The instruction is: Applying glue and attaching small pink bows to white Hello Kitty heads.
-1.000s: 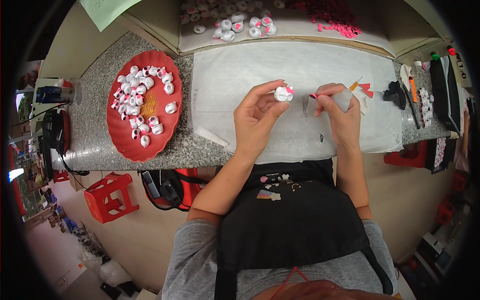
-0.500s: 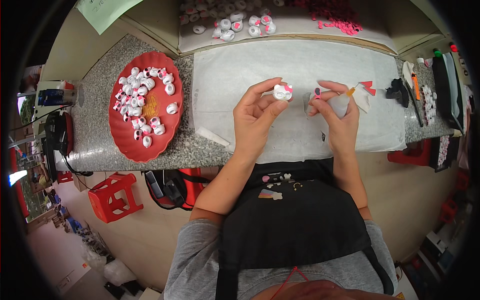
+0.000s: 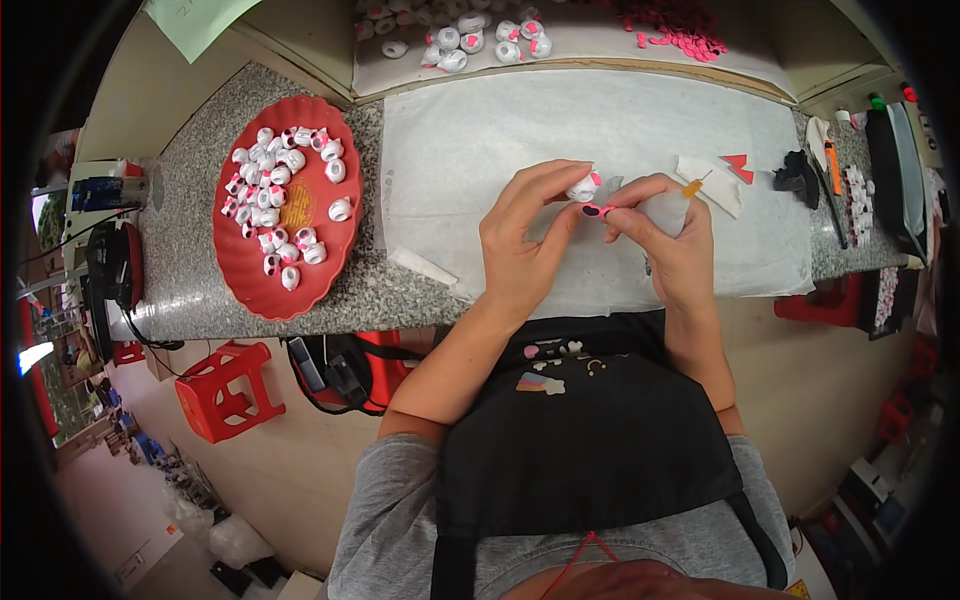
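Between the thumb and fingers of my left hand (image 3: 522, 235) is a small white cat-head figurine (image 3: 581, 189) with a pink bow. Its face is turned away from view. My right hand (image 3: 680, 245) pinches a tiny pink piece with dark ovals (image 3: 597, 211), like miniature sunglasses, close against the figurine. Whether the two touch is hard to make out. Also tucked in my right hand is a translucent squeeze bottle (image 3: 665, 213) with an amber needle tip pointing up and away. Both hands are above the white paper sheet (image 3: 450, 150).
At left, a red scalloped tray (image 3: 228, 270) holds several cat heads. More heads (image 3: 455, 45) and pink pieces (image 3: 690, 45) lie on the back shelf. Folded white paper (image 3: 712, 183), a red scrap (image 3: 738, 167), a black cloth (image 3: 795, 172) and an orange-handled tool (image 3: 832, 170) are at right.
My right hand has moved left, bringing the pink piece to the figurine. My left hand has turned the figurine so its face no longer shows. The bottle has stayed in my right hand.
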A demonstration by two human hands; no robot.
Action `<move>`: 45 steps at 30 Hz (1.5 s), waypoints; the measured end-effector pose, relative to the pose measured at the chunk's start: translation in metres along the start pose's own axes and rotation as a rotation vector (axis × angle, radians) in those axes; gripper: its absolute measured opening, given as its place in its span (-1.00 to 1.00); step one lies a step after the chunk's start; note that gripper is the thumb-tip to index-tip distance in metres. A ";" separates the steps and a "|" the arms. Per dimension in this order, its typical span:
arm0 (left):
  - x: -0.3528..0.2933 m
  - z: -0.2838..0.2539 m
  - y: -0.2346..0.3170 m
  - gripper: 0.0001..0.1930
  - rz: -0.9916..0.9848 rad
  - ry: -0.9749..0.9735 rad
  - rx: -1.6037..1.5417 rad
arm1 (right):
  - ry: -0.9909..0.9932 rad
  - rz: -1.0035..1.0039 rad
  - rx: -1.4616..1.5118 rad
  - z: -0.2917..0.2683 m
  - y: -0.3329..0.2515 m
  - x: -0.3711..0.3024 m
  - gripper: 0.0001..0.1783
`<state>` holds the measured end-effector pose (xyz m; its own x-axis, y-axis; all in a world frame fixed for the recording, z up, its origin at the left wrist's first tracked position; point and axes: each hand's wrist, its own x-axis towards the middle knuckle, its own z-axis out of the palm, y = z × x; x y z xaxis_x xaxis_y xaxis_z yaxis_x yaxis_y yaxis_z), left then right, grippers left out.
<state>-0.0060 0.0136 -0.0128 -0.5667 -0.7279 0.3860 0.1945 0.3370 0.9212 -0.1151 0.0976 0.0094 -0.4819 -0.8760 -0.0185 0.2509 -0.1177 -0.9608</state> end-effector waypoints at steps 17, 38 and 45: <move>-0.001 -0.006 0.003 -0.71 -0.262 -0.059 -0.518 | 0.004 -0.025 -0.041 0.002 0.004 -0.001 -0.71; 0.000 -0.006 0.007 -0.74 -0.315 -0.175 -0.610 | -0.042 -0.020 0.087 0.000 0.005 -0.003 -0.75; -0.004 -0.003 0.007 -0.74 -0.285 -0.139 -0.524 | -0.023 -0.049 0.071 0.001 0.008 -0.005 -0.73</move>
<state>0.0003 0.0169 -0.0077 -0.7466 -0.6497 0.1431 0.3678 -0.2239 0.9026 -0.1098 0.1005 0.0026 -0.4762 -0.8787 0.0350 0.2869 -0.1928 -0.9384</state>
